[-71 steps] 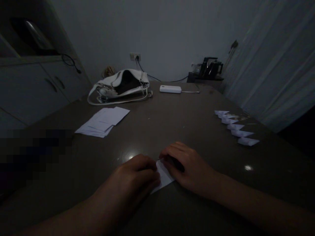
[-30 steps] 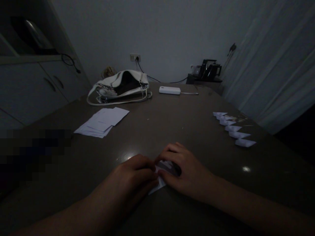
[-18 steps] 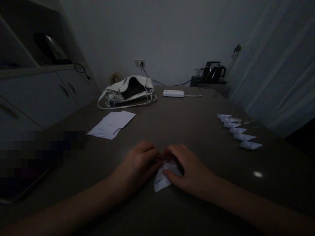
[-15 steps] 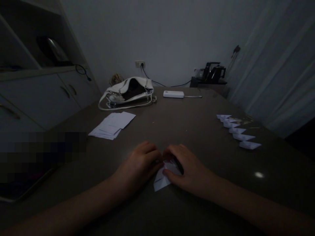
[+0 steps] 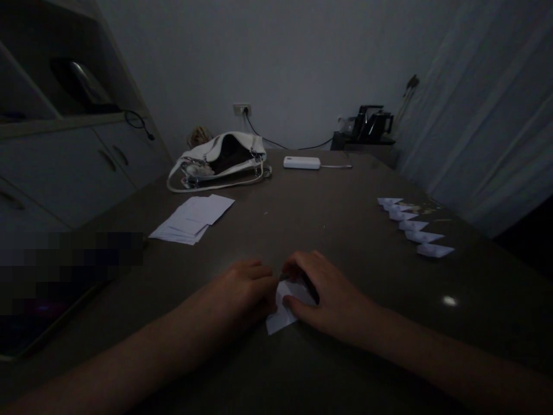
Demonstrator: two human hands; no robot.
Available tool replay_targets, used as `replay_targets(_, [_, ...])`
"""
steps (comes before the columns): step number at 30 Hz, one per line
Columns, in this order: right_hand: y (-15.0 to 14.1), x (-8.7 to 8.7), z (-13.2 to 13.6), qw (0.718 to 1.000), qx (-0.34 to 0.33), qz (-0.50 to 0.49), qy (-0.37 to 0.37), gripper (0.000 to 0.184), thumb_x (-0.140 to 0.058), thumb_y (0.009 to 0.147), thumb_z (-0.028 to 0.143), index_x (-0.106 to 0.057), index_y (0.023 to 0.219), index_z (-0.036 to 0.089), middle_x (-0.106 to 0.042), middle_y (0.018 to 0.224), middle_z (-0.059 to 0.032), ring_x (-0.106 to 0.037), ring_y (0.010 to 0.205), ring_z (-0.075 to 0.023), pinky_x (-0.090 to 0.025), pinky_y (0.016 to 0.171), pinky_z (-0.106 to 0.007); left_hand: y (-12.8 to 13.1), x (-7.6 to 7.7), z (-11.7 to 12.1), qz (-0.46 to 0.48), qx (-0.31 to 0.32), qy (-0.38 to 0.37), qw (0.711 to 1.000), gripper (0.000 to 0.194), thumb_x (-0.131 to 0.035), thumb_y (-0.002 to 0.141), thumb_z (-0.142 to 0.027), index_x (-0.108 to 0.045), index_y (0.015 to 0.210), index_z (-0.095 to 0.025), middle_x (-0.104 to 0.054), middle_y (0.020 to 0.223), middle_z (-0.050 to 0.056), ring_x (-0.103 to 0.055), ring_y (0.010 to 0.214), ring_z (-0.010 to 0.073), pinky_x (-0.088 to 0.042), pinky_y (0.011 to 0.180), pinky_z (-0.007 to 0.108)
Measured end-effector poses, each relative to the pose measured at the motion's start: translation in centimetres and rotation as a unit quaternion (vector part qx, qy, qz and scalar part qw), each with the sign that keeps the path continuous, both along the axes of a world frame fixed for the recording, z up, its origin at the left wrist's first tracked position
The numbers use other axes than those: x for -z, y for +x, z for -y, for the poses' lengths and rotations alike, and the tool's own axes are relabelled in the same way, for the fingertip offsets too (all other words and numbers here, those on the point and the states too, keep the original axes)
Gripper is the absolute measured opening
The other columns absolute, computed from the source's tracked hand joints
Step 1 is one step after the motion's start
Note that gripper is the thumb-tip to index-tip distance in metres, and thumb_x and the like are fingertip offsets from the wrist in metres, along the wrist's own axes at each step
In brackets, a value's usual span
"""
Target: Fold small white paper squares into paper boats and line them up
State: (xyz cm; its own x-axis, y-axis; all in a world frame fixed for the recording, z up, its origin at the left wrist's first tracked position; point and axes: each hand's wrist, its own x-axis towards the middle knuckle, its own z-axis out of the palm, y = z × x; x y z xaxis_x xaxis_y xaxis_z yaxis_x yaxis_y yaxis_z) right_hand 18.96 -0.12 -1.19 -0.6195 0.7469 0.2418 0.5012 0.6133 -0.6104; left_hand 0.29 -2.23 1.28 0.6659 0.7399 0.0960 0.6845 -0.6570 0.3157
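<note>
A small folded white paper (image 5: 283, 319) lies low on the dark table between my two hands. My right hand (image 5: 330, 297) is closed on its right side, thumb on top and fingers curled round the far edge. On the left side my left hand (image 5: 244, 294) has its fingers bent against the paper's edge; its fingertips are partly hidden. To the right stands a row of several folded paper boats (image 5: 435, 251). A stack of loose white paper sheets (image 5: 185, 220) lies to the left.
A white handbag (image 5: 224, 161) sits open at the back left of the table (image 5: 302, 202). Behind the middle lies a white power bank (image 5: 301, 163) with a short cable. A black kettle (image 5: 378, 127) stands beyond the far right corner. Cabinets (image 5: 64, 167) line the left.
My left hand has moved slightly left and down along the paper, and its fingers curl more toward the near edge. My right hand keeps its hold. The whole view has shifted a little.
</note>
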Motion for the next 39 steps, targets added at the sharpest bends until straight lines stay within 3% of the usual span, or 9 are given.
replay_targets(6, [0.1, 0.1, -0.1, 1.000, 0.000, 0.008, -0.001, 0.024, -0.058, 0.072, 0.019, -0.049, 0.094, 0.019, -0.056, 0.089, -0.0039, -0.047, 0.083, -0.0160, -0.037, 0.072, -0.030, -0.7, -0.1, 0.9, -0.015, -0.010, -0.040, 0.999, 0.010, -0.052, 0.078, -0.014, -0.053, 0.068, -0.015, -0.055, 0.071, 0.000, -0.049, 0.067, 0.0122, -0.035, 0.058, 0.022])
replay_targets(11, [0.1, 0.1, 0.0, 1.000, -0.003, 0.004, 0.005, 0.024, -0.058, 0.072, 0.019, -0.049, 0.094, 0.018, -0.056, 0.090, -0.0038, -0.048, 0.083, -0.0158, -0.037, 0.072, -0.029, -1.4, -0.2, 1.1, 0.030, -0.033, -0.129, 0.991, 0.009, -0.048, 0.084, -0.020, -0.056, 0.086, -0.017, -0.057, 0.085, 0.001, -0.053, 0.070, 0.0099, -0.040, 0.059, 0.019])
replay_targets(18, [0.1, 0.1, 0.2, 0.999, 0.022, 0.002, 0.035, 0.021, -0.057, 0.073, 0.020, -0.050, 0.092, 0.018, -0.057, 0.089, -0.0040, -0.050, 0.082, -0.0161, -0.039, 0.070, -0.029, -0.4, 1.1, 0.8, 0.040, -0.028, 0.006, 0.999, 0.015, -0.047, 0.086, -0.021, -0.060, 0.092, -0.017, -0.057, 0.097, 0.006, -0.053, 0.086, 0.0144, -0.043, 0.075, 0.026])
replay_targets(25, [0.7, 0.0, 0.2, 0.979, 0.128, 0.097, 0.124, 0.016, -0.054, 0.078, 0.032, -0.055, 0.083, 0.018, -0.057, 0.083, -0.0062, -0.052, 0.079, -0.0182, -0.039, 0.067, -0.031, -0.1, 1.5, 1.3, 0.000, -0.006, 0.056, 0.998, 0.018, -0.043, 0.088, -0.019, -0.060, 0.093, -0.017, -0.058, 0.097, 0.006, -0.053, 0.086, 0.0152, -0.044, 0.077, 0.028])
replay_targets(33, [0.4, 0.3, -0.2, 0.988, 0.150, 0.009, -0.046, 0.014, -0.062, 0.072, 0.028, -0.054, 0.079, 0.018, -0.057, 0.066, -0.0002, -0.050, 0.058, -0.0108, -0.035, 0.050, -0.023, 0.1, 0.9, 1.6, -0.030, 0.028, 0.084, 0.996, 0.017, -0.046, 0.086, -0.017, -0.060, 0.094, -0.019, -0.061, 0.098, 0.004, -0.053, 0.086, 0.0167, -0.041, 0.073, 0.029])
replay_targets(39, [0.2, 0.2, 0.3, 0.987, 0.120, -0.065, -0.080, 0.017, -0.060, 0.069, 0.015, -0.051, 0.083, 0.019, -0.056, 0.065, 0.0022, -0.051, 0.057, -0.0094, -0.037, 0.051, -0.022, 0.3, 0.8, 1.9, -0.046, 0.037, 0.112, 0.992, 0.017, -0.047, 0.086, -0.020, -0.059, 0.097, -0.021, -0.062, 0.097, 0.003, -0.053, 0.086, 0.0178, -0.038, 0.071, 0.030])
